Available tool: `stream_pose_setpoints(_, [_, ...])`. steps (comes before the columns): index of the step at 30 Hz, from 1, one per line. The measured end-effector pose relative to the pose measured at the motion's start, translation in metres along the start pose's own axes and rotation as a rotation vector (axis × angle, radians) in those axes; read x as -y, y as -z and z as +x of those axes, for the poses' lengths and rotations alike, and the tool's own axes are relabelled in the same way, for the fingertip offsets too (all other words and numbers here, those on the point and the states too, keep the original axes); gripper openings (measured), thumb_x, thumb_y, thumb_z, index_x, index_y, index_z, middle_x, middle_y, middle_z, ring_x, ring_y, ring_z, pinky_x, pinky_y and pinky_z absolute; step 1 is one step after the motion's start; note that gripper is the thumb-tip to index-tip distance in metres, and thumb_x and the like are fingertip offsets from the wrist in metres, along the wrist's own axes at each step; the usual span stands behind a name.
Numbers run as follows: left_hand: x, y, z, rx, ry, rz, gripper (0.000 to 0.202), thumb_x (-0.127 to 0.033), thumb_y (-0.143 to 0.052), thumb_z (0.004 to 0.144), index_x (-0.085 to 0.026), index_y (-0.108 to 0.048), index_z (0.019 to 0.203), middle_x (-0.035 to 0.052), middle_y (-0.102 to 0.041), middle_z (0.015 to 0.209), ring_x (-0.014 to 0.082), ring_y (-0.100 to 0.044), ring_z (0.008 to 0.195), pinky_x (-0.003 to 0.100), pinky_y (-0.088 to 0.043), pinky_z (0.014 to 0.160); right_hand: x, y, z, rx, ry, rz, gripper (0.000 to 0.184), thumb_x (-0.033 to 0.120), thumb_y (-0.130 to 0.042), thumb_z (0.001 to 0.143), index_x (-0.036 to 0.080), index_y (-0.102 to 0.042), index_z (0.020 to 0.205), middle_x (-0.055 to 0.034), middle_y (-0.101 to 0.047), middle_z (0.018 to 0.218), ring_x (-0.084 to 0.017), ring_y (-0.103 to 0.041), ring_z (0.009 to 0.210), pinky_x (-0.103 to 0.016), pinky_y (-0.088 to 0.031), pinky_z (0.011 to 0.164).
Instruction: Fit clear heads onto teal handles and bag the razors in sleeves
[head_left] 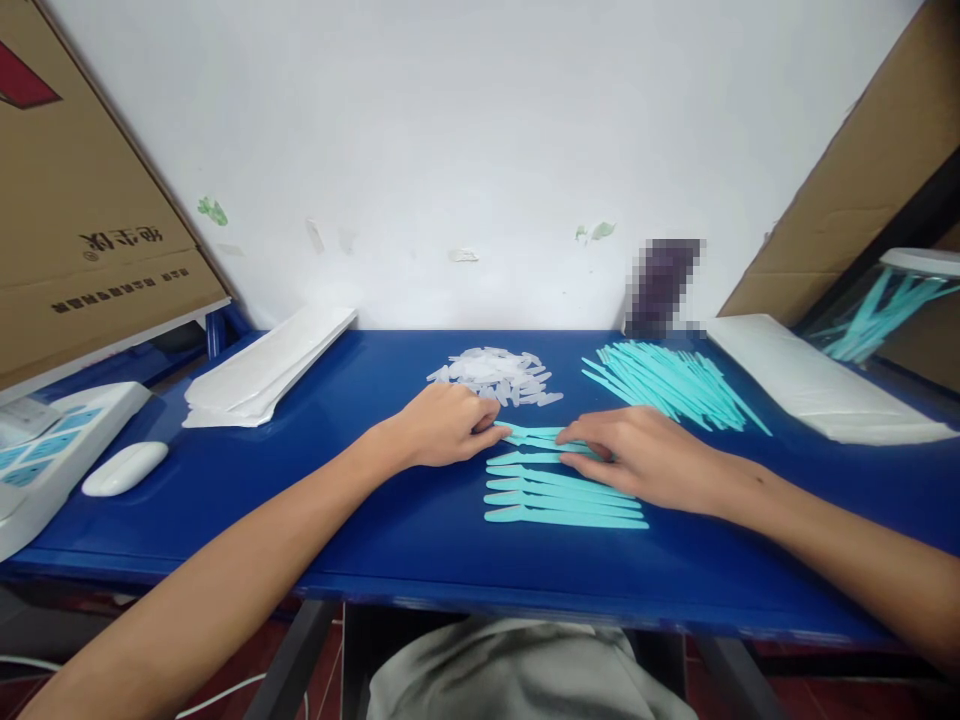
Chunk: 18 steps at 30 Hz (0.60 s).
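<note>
Teal sticks on a blue table.

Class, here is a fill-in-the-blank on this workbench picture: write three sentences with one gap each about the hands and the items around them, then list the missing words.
1. Both hands, left hand and right hand, touch the row of teal sticks laid on the ____ table.
2. The pile of clear caps lies just beyond the ____ hand.
3. The computer mouse is ____ in colour.

Missing words: blue; left; white
</note>
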<state>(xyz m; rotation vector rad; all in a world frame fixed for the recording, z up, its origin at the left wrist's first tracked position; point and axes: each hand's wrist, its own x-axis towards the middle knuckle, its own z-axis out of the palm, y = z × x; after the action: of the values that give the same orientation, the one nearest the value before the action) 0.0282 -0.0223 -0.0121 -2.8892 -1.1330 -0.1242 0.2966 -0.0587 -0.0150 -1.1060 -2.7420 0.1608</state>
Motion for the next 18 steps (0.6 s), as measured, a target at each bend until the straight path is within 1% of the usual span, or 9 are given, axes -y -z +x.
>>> stream_pose_setpoints(3, [-0.0001, 0.0054, -0.0022, 0.001, -0.024, 0.002, 0.031, -0.044, -0.045, 0.1, -0.019, -0.062, 0.092, 0.003, -0.066, 0.07, 0.0171, -0.055, 0.061, 0.028, -0.027, 0.055, -0.0005, -0.002, 0.0017, -0.01, -0.034, 0.035, 0.033, 0.037, -0.046, 0.1, 0.02, -0.074, 0.105, -0.0067, -0.075, 0.088, -0.019, -0.066, 0.071, -0.029, -0.04, 0.062])
stream_pose_setpoints(5, [0.0001, 0.0074, -0.0031, 0.007, -0.03, 0.01, 0.028, -0.041, -0.046, 0.1, -0.02, -0.063, 0.096, 0.0041, -0.069, 0.077, 0.0179, -0.058, 0.065, 0.028, -0.028, 0.056, -0.0008, -0.0029, 0.0032, 0.0, -0.088, 0.062, 0.034, 0.037, -0.046, 0.099, 0.019, -0.074, 0.104, -0.0066, -0.074, 0.083, -0.019, -0.064, 0.067, -0.029, -0.039, 0.06])
stream_pose_setpoints(9, [0.0009, 0.0067, -0.0033, 0.019, -0.038, 0.01, 0.026, -0.038, -0.047, 0.099, -0.02, -0.067, 0.098, 0.0054, -0.072, 0.082, 0.019, -0.061, 0.068, 0.028, -0.029, 0.057, -0.002, -0.0025, 0.0052, 0.039, -0.167, 0.136, 0.031, 0.038, -0.049, 0.097, 0.02, -0.073, 0.101, -0.0046, -0.068, 0.075, -0.017, -0.057, 0.062, -0.028, -0.036, 0.057])
stream_pose_setpoints(12, [0.0012, 0.0055, -0.0028, 0.03, -0.037, 0.001, 0.028, -0.038, -0.046, 0.1, -0.02, -0.067, 0.099, 0.0054, -0.071, 0.081, 0.0193, -0.062, 0.068, 0.028, -0.03, 0.057, -0.0036, -0.0008, 0.0044, 0.064, -0.177, 0.194, 0.029, 0.04, -0.05, 0.096, 0.019, -0.071, 0.094, -0.0042, -0.065, 0.075, -0.017, -0.055, 0.062, -0.028, -0.037, 0.057])
stream_pose_setpoints(15, [0.0015, 0.0056, -0.0026, 0.015, -0.042, 0.013, 0.03, -0.038, -0.043, 0.101, -0.02, -0.067, 0.098, 0.0054, -0.071, 0.08, 0.0195, -0.062, 0.069, 0.029, -0.03, 0.057, -0.0043, 0.0011, 0.0025, 0.084, -0.175, 0.233, 0.028, 0.04, -0.049, 0.096, 0.019, -0.067, 0.091, -0.0046, -0.064, 0.078, -0.017, -0.055, 0.064, -0.028, -0.037, 0.057])
stream_pose_setpoints(18, [0.0025, 0.0065, -0.0028, -0.014, -0.043, 0.014, 0.03, -0.037, -0.042, 0.102, -0.02, -0.066, 0.097, 0.0051, -0.072, 0.083, 0.0188, -0.062, 0.07, 0.029, -0.03, 0.058, -0.0035, 0.002, 0.0009, 0.071, -0.162, 0.198, 0.026, 0.038, -0.048, 0.096, 0.02, -0.066, 0.091, -0.0053, -0.066, 0.081, -0.017, -0.056, 0.066, -0.028, -0.036, 0.058])
